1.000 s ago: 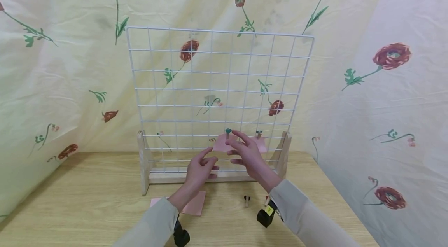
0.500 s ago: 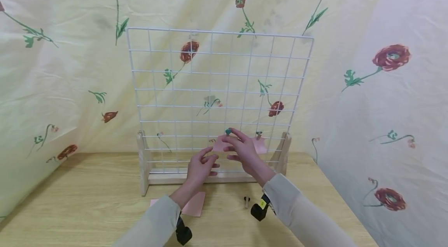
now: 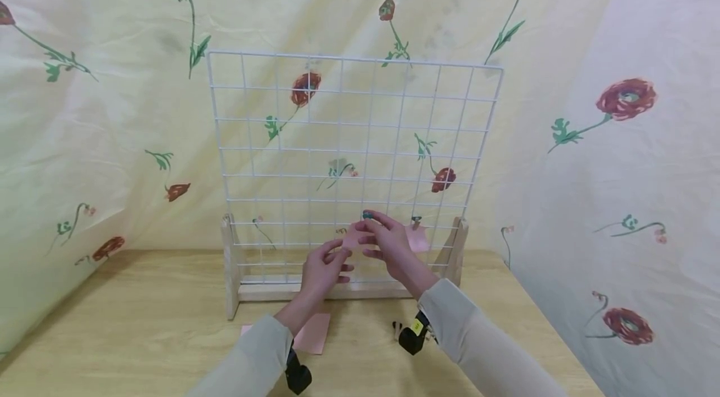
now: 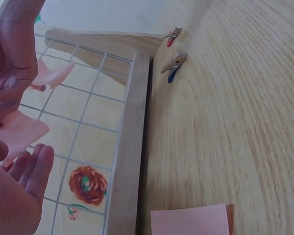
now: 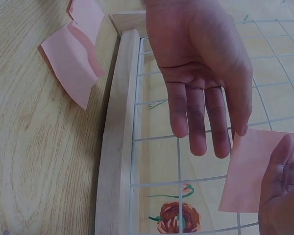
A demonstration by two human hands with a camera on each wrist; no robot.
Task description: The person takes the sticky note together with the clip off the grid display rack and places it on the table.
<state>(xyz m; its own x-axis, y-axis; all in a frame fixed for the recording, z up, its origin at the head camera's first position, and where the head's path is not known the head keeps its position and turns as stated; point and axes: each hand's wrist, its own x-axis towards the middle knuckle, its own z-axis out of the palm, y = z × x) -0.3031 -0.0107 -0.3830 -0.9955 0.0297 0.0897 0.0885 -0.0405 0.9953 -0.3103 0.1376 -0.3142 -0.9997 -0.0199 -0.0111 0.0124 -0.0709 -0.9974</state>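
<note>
Pink note (image 3: 353, 236) hangs flat against white wire grid (image 3: 354, 165), low centre, long axis about vertical, top edge under teal clip (image 3: 367, 214). Right hand (image 3: 388, 244) fingers pinch that clip, mostly covering it. Left hand (image 3: 322, 267) fingers straight and relaxed, fingertips at note's lower left corner; contact unclear. Second pink note (image 3: 419, 239) partly hidden behind right hand. Spare notes (image 3: 312, 331) and loose clips (image 4: 174, 63) on wooden table (image 3: 140, 322). No readable writing.

Your right hand (image 3: 388, 244) closed in on the teal clip (image 3: 367, 215); fingers (image 3: 375, 217) now pinch it at the pink note (image 3: 353, 236). Your left hand (image 3: 323, 266) rose slightly toward that note.
</note>
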